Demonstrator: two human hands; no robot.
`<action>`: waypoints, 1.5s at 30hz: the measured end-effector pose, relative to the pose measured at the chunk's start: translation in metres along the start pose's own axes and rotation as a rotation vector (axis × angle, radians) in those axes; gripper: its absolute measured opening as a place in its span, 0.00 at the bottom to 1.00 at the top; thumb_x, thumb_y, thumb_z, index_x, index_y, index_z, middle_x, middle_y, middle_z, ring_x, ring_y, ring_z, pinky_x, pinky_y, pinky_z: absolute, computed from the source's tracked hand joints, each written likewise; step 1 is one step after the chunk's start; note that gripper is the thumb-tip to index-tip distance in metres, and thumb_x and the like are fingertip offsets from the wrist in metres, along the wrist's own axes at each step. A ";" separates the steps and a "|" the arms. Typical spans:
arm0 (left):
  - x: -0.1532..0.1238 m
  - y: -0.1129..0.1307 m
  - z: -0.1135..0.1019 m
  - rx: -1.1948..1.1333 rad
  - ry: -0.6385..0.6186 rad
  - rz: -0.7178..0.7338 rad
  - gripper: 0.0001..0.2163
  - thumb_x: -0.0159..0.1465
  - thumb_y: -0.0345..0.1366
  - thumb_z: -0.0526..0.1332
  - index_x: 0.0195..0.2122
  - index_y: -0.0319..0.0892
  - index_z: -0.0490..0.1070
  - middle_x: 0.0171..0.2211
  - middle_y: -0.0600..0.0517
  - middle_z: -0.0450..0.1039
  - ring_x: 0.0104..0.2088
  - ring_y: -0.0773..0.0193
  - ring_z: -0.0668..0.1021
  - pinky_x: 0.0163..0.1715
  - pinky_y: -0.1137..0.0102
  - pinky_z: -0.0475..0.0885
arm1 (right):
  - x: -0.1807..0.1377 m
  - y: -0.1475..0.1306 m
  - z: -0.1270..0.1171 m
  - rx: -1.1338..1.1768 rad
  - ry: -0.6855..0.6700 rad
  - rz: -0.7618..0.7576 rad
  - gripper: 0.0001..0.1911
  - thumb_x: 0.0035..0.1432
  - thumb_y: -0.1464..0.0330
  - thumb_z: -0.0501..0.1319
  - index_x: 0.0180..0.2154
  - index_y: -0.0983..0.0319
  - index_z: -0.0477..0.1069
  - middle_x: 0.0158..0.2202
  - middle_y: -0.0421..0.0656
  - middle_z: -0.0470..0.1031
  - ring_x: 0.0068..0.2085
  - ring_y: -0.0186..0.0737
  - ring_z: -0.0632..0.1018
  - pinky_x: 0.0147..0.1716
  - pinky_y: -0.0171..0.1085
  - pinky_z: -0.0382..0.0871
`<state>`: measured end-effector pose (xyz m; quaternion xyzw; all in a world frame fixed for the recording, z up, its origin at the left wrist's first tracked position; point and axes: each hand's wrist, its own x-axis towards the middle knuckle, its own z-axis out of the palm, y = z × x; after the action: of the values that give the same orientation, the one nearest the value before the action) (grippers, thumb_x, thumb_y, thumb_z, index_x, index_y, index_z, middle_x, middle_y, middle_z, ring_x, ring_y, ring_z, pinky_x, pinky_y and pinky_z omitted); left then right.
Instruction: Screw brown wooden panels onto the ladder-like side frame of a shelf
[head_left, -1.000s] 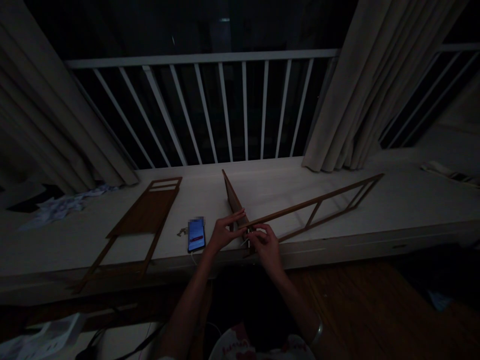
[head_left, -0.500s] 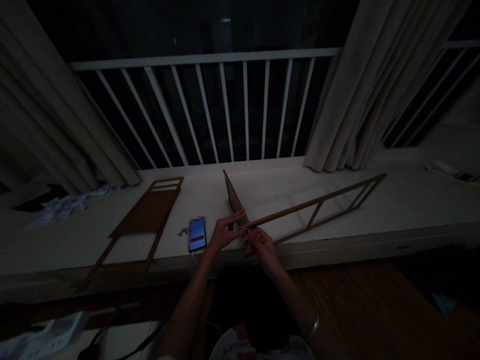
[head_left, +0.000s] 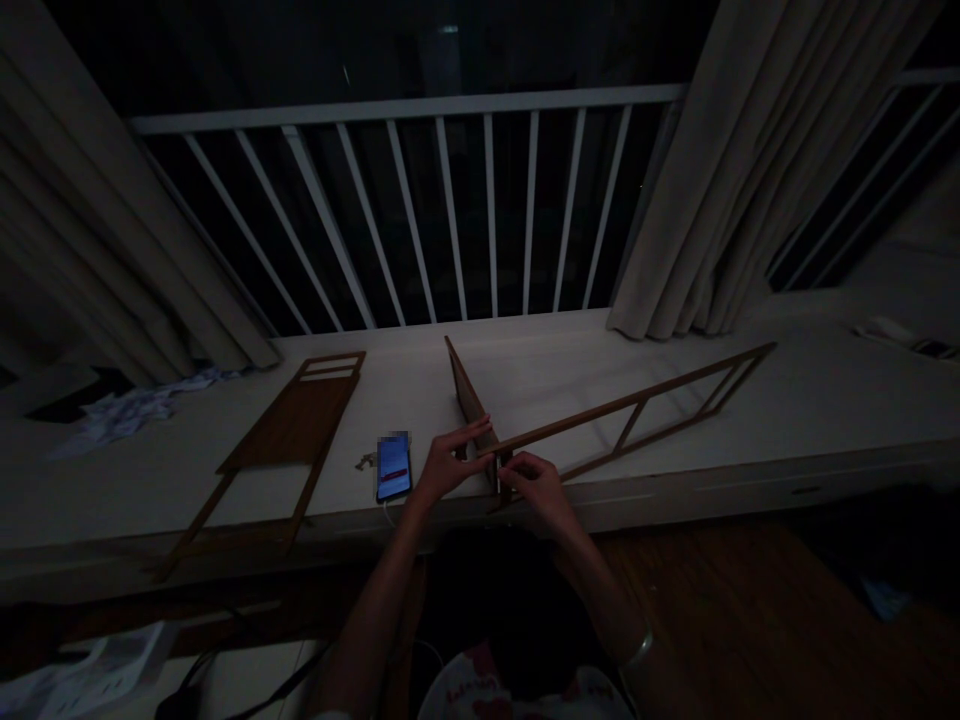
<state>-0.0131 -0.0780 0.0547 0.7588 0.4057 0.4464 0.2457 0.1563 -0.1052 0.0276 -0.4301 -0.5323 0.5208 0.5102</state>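
My left hand point(head_left: 448, 465) holds the joint of a wooden piece, fingers along a narrow panel point(head_left: 466, 395) and thumb at the end of a ladder-like wooden frame point(head_left: 637, 402). The panel stands on edge and slants away, while the frame stretches to the right. Just below that joint is my right hand point(head_left: 538, 488), fingertips pinched together; whatever they hold is too small and dark to make out. Left of my hands, a phone point(head_left: 394, 468) with a lit screen lies beside some keys point(head_left: 366, 461).
A second wooden piece point(head_left: 296, 420) with a solid panel lies on the white ledge point(head_left: 420, 370) at left, its legs past the edge. White railings point(head_left: 491, 220) and curtains point(head_left: 690, 200) stand behind. Crumpled cloth point(head_left: 135, 415) lies far left.
My right hand has shifted slightly right, and its fingers have drawn together beside the joint. My left hand keeps its hold. The wooden pieces have barely moved.
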 end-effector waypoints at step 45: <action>-0.003 0.001 0.000 -0.019 0.007 -0.022 0.20 0.52 0.38 0.60 0.48 0.42 0.66 0.52 0.44 0.63 0.38 0.61 0.75 0.20 0.75 0.66 | -0.017 0.009 0.029 0.545 0.218 0.254 0.16 0.43 0.56 0.63 0.26 0.62 0.69 0.23 0.40 0.71 0.22 0.30 0.68 0.21 0.30 0.63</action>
<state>-0.0134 -0.0813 0.0541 0.7504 0.4105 0.4500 0.2566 0.1289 -0.1248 0.0185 -0.3938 -0.2578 0.6546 0.5916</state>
